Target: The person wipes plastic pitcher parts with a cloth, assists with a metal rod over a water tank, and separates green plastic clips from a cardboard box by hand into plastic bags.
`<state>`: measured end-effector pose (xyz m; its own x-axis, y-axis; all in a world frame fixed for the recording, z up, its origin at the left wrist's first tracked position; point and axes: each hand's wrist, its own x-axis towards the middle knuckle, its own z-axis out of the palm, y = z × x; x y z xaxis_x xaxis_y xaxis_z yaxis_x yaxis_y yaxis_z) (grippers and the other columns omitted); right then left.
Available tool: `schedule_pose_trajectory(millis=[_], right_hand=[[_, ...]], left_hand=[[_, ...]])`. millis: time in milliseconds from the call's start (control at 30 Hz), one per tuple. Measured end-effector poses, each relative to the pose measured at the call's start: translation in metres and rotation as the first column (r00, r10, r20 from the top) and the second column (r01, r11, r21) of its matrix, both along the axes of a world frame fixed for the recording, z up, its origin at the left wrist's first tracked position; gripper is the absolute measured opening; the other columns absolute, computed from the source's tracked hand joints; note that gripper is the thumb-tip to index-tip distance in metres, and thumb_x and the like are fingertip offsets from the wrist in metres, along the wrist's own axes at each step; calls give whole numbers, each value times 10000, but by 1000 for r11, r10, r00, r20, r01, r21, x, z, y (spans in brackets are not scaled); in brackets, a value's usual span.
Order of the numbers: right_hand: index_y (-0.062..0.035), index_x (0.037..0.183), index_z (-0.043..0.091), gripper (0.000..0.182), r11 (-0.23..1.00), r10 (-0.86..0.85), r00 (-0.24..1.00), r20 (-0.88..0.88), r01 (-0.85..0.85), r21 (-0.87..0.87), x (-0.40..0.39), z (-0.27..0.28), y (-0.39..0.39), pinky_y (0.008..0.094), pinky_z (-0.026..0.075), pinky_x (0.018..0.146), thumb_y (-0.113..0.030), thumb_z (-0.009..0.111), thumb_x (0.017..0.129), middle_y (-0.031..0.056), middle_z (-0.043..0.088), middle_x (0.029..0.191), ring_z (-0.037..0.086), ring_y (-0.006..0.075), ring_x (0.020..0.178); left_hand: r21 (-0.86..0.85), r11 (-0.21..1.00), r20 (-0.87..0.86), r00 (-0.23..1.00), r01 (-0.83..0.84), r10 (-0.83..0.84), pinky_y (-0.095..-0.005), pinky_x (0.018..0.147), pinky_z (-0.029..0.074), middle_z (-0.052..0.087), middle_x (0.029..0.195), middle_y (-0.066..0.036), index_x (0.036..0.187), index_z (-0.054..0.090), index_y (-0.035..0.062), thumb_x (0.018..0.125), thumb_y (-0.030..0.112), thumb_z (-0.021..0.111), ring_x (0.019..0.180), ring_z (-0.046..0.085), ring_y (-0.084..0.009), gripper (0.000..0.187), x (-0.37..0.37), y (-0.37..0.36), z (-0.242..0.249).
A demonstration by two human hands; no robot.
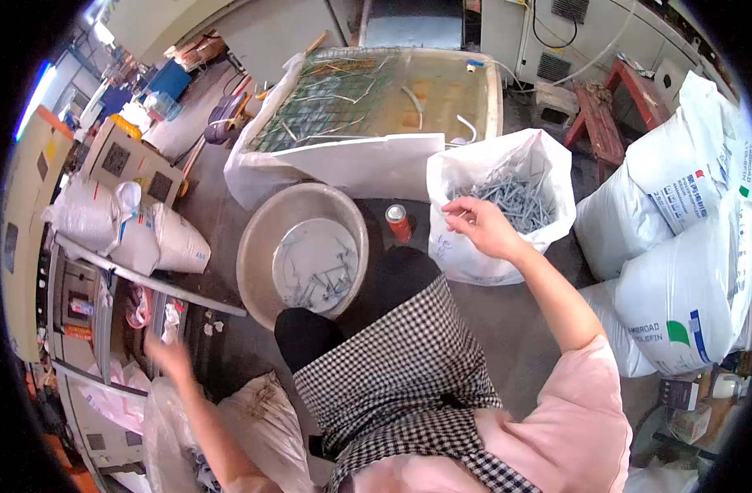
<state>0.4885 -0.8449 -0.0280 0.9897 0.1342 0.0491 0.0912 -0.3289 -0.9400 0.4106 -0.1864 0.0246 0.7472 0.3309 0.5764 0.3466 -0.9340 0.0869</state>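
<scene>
My right hand (481,225) is over the near left rim of an open white sack (548,148), its fingers curled and partly apart, with nothing visible between them. Many grey plastic pieces (524,193) fill the sack. My left hand (170,353), smeared by motion, is out to the left, above a plastic bag (166,427); whether it holds anything is hidden by the blur. Between my hands stands a round grey basin (252,255) with several similar grey pieces (331,283) on its bottom. A red can (399,224) stands upright between basin and sack.
Behind the basin is a white-edged water tank (474,99) with green netting. Full white sacks (671,271) are stacked at the right, near a red wooden stool (593,123). A metal frame (162,283) and more sacks (179,238) stand at the left.
</scene>
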Motion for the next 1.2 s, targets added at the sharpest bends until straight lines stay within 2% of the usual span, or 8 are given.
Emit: schedule_pose_trajectory(millis=[100,233,367,567,633,767,967,1200], right_hand=[[10,1046,612,226,998,45,999,-8,-45,41,5,4,-25,298,503,750,-133,604,872,119,653,905,635,171,810],[6,1053,620,227,1000,31,999,-9,-30,5,34,15,-66,304,506,775,-124,603,868,125,658,921,638,179,832],[-5,1023,639,222,945,-79,997,-20,68,-319,113,26,-108,314,505,735,-116,611,833,131,673,898,647,197,814],[11,989,644,306,687,54,998,18,-24,-726,306,-76,-145,356,508,752,-236,641,809,182,665,872,649,282,824],[7,1010,645,368,307,-29,927,-374,-348,-886,352,-115,-134,390,504,789,-285,665,787,182,667,926,635,334,884],[-2,1015,656,370,75,66,856,-513,-517,-852,380,-168,-121,397,503,806,-283,675,774,179,666,957,631,321,930],[-107,1127,510,357,310,81,906,-414,-418,-854,398,-223,-119,423,497,775,-132,618,787,203,619,1022,612,365,932],[-176,1181,577,337,559,-56,994,-89,-43,-828,296,19,-173,415,488,739,-333,567,883,163,653,894,630,344,860]], left_hand=[[-94,774,-73,771,626,-632,-432,1056,296,413,1331,-232,1314,419,2,753,87,689,1258,374,-375,628,118,-248,13],[-154,677,-183,653,720,-735,-489,1097,223,270,1443,-215,1409,319,141,667,93,771,1364,222,-366,871,203,-423,-8],[-183,670,-205,638,720,-742,-571,1087,151,267,1447,-185,1434,273,176,644,108,792,1367,204,-378,947,259,-463,-57],[-204,681,-124,671,703,-731,-576,1058,141,472,1143,-148,1111,497,57,714,173,756,1244,376,-370,488,263,-465,-92],[-219,673,-131,662,707,-738,-576,1055,137,480,1060,-130,1060,508,55,732,190,744,1213,403,-374,426,264,-468,-82],[-217,659,-144,644,720,-751,-566,1055,139,508,1068,-143,970,549,66,722,180,717,1215,414,-348,321,278,-465,-82],[-234,641,-110,635,731,-765,-561,1049,159,506,1060,-132,961,546,57,702,122,717,1223,415,-341,318,280,-463,-86],[-205,641,-50,646,740,-762,-558,1037,188,516,1034,-129,936,547,59,695,131,719,1176,445,-335,305,284,-465,-85]])
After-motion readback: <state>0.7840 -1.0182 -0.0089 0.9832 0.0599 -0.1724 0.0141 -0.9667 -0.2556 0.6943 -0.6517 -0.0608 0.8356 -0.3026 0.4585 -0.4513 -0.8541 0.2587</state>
